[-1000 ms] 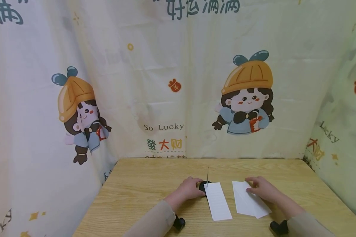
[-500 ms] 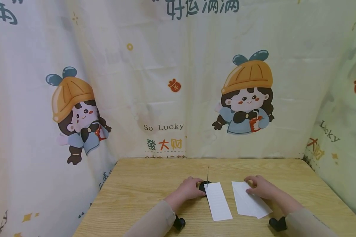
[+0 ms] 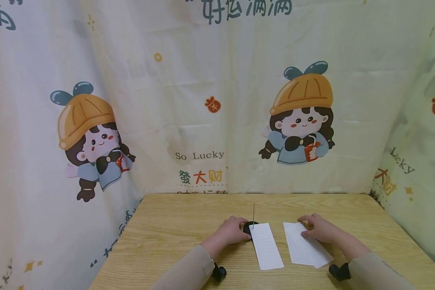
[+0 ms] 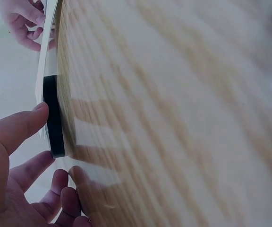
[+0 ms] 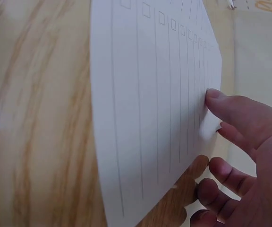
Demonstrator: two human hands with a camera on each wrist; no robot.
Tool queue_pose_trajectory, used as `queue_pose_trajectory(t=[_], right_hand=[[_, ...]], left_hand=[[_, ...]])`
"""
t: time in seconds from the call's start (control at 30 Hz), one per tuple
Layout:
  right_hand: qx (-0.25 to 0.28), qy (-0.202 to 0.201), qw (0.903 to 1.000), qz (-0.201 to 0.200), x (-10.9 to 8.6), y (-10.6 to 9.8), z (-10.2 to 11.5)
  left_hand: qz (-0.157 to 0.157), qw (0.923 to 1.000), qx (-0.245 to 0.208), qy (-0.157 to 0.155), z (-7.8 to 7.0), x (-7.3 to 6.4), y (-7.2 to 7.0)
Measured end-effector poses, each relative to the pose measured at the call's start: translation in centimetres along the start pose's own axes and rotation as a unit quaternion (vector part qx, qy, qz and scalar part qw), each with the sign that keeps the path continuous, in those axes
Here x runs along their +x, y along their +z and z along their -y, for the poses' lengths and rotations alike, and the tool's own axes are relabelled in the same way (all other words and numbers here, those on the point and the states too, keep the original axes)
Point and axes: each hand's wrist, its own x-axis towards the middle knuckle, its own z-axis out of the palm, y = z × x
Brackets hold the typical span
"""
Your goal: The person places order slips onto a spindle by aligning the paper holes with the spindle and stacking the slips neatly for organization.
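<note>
My left hand (image 3: 232, 230) holds the round black base (image 4: 53, 118) of a bill spike between thumb and forefinger. Its thin metal needle (image 3: 253, 213) points straight up. On the needle, by its top left corner, is a white lined slip (image 3: 267, 247). To the right of it lie overlapping white slips (image 3: 293, 245), spread in a small fan. My right hand (image 3: 320, 230) pinches the upper edge of the rightmost slip (image 5: 145, 109), thumb on its face and forefinger at its edge. Ruled lines and small checkboxes show on this slip in the right wrist view.
Everything lies on a wood-grain table (image 3: 174, 217). Behind and beside it hangs a pale curtain (image 3: 188, 121) printed with cartoon figures. A black wrist camera (image 3: 219, 273) sits below the left hand, another camera (image 3: 339, 272) below the right.
The slip under my right hand has slid very slightly to the right, widening the fan a little. My left hand and the spike stay put. The left curtain's print has shifted left.
</note>
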Motion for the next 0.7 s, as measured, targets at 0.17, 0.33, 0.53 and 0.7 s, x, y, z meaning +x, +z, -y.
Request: queue_pose_trajectory(t=[0.17,0.33,0.53,0.7], right_hand=[[0.011,0.001,0.9999,-0.002,0.06,-0.14,-0.08],[0.028,-0.006,0.9995,-0.013,0.37,-0.12,-0.32],[0.063,0.000,0.9978,-0.019,0.29,0.23,-0.51],[0.088,0.005,0.9959,-0.023,-0.02,0.39,-0.46]], left_hand=[[-0.003,1.0000,0.005,0.004,-0.03,-0.06,-0.05],[-0.007,0.9999,0.008,0.007,0.01,-0.16,-0.05],[-0.013,0.9998,0.010,0.010,0.22,-0.12,0.23],[-0.013,0.9998,0.011,0.012,0.13,-0.09,0.26]])
